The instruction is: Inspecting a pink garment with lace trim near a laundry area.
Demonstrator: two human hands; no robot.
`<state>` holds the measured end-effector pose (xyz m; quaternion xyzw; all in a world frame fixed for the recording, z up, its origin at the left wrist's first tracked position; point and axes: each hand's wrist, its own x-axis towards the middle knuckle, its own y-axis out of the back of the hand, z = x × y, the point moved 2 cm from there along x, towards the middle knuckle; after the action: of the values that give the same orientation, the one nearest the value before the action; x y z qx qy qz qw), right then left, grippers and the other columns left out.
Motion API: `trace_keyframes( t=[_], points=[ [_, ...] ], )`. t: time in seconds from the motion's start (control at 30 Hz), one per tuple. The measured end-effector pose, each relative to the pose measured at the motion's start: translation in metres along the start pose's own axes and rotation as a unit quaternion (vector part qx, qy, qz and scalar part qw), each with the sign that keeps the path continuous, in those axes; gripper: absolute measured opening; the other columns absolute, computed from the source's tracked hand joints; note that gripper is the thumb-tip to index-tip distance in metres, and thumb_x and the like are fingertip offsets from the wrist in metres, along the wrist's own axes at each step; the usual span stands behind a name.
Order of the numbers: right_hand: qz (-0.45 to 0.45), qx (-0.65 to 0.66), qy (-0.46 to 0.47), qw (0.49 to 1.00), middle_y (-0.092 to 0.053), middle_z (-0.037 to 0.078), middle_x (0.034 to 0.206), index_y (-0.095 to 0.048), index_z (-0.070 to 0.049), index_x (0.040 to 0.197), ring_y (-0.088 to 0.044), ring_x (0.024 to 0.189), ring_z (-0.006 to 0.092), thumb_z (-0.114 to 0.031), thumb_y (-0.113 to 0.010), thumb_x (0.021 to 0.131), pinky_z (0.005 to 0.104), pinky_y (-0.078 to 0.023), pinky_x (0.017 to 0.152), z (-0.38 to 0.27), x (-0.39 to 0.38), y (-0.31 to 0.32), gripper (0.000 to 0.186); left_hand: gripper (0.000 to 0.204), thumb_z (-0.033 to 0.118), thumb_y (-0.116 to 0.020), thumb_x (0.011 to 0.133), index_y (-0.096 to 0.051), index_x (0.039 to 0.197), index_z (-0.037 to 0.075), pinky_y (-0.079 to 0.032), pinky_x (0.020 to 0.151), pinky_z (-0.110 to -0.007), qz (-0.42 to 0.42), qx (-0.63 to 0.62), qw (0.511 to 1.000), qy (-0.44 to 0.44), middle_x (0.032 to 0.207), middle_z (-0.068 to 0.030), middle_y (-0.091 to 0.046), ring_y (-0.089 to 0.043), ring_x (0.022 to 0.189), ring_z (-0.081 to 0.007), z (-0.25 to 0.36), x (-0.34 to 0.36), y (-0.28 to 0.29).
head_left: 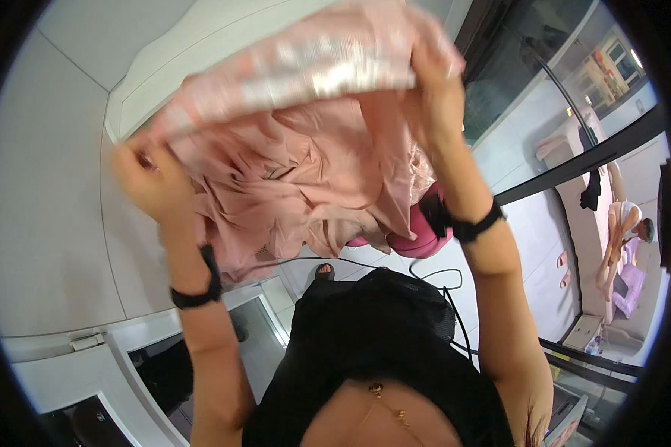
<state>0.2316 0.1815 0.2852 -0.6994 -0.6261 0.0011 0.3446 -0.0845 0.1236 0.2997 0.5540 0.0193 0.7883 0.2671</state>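
A large pink cloth (291, 160) hangs in folds in front of me, with a shiny pink-and-white checked section (298, 71) along its raised upper part. My left hand (155, 175) is closed on the cloth's left corner. Higher up on the right, my right hand (436, 93) grips the other end, its fingers somewhat blurred. Between the two hands the checked section is stretched and smeared by motion. The cloth's lower folds drape over a rounded magenta object (417, 242), mostly hidden beneath. Each of my wrists wears a black band.
A white curved panel (194, 45) stands behind the cloth by a tiled wall (45, 186). A black cable (455, 279) loops across the floor near my foot (325, 271). At right, past a dark frame (574, 164), another person (622, 231) is by a bed. White-framed cabinets stand lower left.
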Motion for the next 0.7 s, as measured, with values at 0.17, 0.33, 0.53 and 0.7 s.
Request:
trace_keyframes(
  t=[0.17,0.33,0.53,0.7],
  points=[
    [0.152,0.168,-0.294,0.929,-0.051,0.006,0.105,-0.04,-0.005,0.117,-0.052,0.095,0.0177,-0.007,-0.042,0.087,0.0332,-0.043,0.086,0.05,-0.113,0.068,0.03,0.011,0.008,-0.055,0.077,-0.048,0.084,0.002,-0.038,0.063,-0.026,-0.112,-0.071,0.95,0.284,0.082,-0.0032,-0.047,-0.045,0.073,-0.0136,-0.016,-0.177,0.008],
    [0.246,0.194,-0.335,0.889,-0.049,0.011,0.107,-0.04,-0.002,0.112,-0.05,0.1,0.0235,-0.007,-0.037,0.088,0.0379,-0.042,0.09,0.047,-0.127,0.094,0.024,0.028,0.027,-0.05,0.085,-0.048,0.104,0.006,-0.039,0.069,-0.027,-0.452,-0.408,0.586,0.535,0.089,-0.0042,-0.052,-0.051,0.081,-0.0145,0.029,-0.262,-0.002],
    [0.262,0.225,-0.336,0.876,-0.048,0.013,0.112,-0.04,-0.001,0.115,-0.05,0.102,0.0236,-0.008,-0.039,0.088,0.0369,-0.043,0.089,0.045,-0.135,0.094,0.028,0.035,0.033,-0.05,0.085,-0.049,0.106,0.006,-0.039,0.08,-0.03,-0.278,-0.566,0.351,0.692,0.109,-0.0079,-0.05,-0.049,0.097,-0.0179,0.057,-0.255,-0.057],
    [0.262,0.214,-0.33,0.881,-0.049,0.013,0.112,-0.041,0.0,0.114,-0.05,0.102,0.0228,-0.008,-0.039,0.088,0.0364,-0.043,0.089,0.039,-0.141,0.096,0.027,0.039,0.031,-0.049,0.085,-0.042,0.115,0.007,-0.035,0.088,-0.037,-0.133,-0.565,0.304,0.755,0.123,-0.0088,-0.041,-0.039,0.111,-0.0213,0.05,-0.238,-0.064]
  ],
)
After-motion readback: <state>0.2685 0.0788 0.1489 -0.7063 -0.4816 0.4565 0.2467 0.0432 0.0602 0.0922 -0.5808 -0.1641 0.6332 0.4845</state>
